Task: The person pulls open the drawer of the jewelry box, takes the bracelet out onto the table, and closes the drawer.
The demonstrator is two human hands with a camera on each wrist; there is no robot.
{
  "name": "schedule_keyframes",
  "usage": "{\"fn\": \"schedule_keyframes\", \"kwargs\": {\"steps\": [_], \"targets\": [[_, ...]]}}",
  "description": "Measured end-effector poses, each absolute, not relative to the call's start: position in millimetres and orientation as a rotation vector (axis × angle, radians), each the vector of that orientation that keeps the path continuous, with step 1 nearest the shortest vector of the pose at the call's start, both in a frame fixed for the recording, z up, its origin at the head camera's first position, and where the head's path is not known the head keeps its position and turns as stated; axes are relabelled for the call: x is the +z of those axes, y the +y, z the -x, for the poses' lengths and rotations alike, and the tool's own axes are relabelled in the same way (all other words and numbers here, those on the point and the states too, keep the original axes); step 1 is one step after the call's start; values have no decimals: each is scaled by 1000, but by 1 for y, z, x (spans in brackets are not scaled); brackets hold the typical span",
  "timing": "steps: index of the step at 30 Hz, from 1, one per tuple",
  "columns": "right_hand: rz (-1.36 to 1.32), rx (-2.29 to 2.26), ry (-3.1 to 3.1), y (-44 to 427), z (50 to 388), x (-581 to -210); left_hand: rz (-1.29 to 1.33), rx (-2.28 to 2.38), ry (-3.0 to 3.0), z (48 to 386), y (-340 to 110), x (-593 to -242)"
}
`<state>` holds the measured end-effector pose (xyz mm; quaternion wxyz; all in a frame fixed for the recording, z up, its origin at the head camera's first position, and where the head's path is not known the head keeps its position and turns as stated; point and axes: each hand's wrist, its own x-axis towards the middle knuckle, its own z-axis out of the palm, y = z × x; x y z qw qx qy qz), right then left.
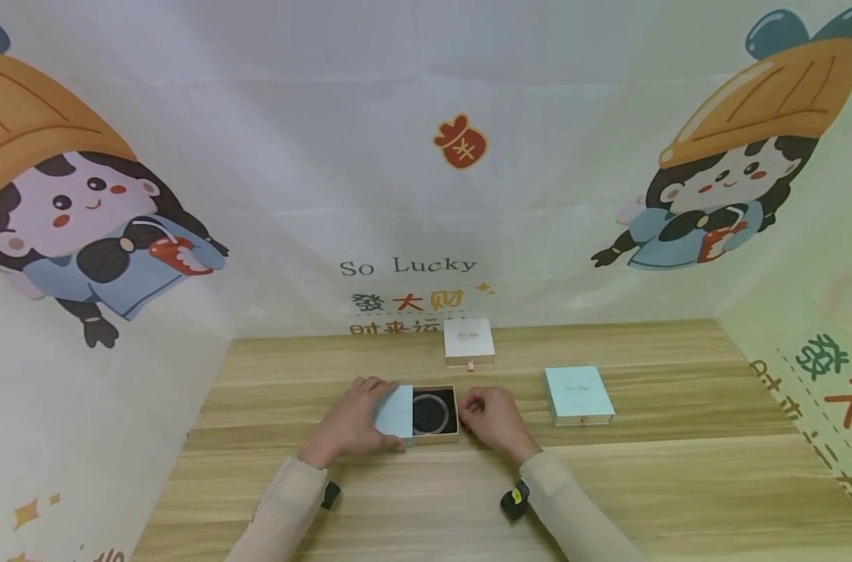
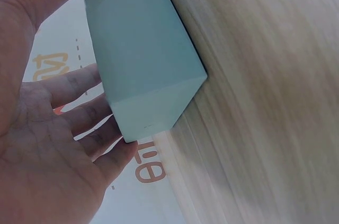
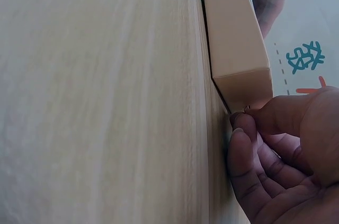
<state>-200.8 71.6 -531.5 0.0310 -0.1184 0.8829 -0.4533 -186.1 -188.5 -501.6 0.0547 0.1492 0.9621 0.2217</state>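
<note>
A light-blue box sleeve (image 1: 395, 414) lies on the table, gripped by my left hand (image 1: 355, 417) with the thumb on its near side and fingers at the far side. In the left wrist view my left hand (image 2: 58, 113) spans the sleeve (image 2: 143, 38). The tan drawer (image 1: 436, 439) stands partly out of the sleeve's right side, showing a clear ring-shaped bangle (image 1: 445, 415) on black lining. My right hand (image 1: 497, 420) pinches the small tab at the drawer's end; in the right wrist view, thumb and forefinger of that hand (image 3: 280, 155) meet at the drawer (image 3: 238, 38).
A white box (image 1: 468, 339) stands at the table's back edge, behind the drawer. Another light-blue box (image 1: 579, 393) sits to the right of my right hand. Printed cloth (image 1: 327, 156) hangs behind and at both sides of the wooden table (image 1: 650, 484).
</note>
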Motion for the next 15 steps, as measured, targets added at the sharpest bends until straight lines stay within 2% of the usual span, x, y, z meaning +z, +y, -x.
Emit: {"fn": "schedule_keyframes", "kwargs": {"steps": [15], "targets": [[318, -1446, 2689, 76, 203, -534, -452, 681, 2920, 185, -190, -501]]}}
